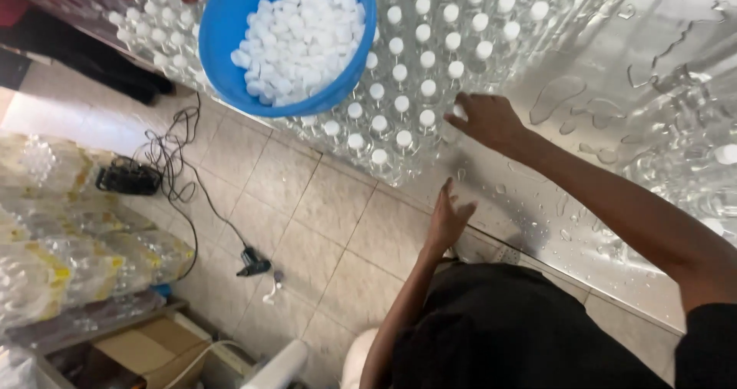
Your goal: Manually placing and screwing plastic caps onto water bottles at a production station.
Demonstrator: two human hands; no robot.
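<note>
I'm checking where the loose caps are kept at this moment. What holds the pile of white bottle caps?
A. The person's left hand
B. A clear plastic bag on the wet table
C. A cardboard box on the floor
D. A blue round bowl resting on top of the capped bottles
D: the white caps lie heaped in a blue bowl that sits on the rows of clear bottles, while the right hand touches a bottle at the edge of the group.

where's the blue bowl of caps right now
In the head view the blue bowl of white caps sits at the top left, resting on the rows of capped clear bottles, left of the right hand.
</note>
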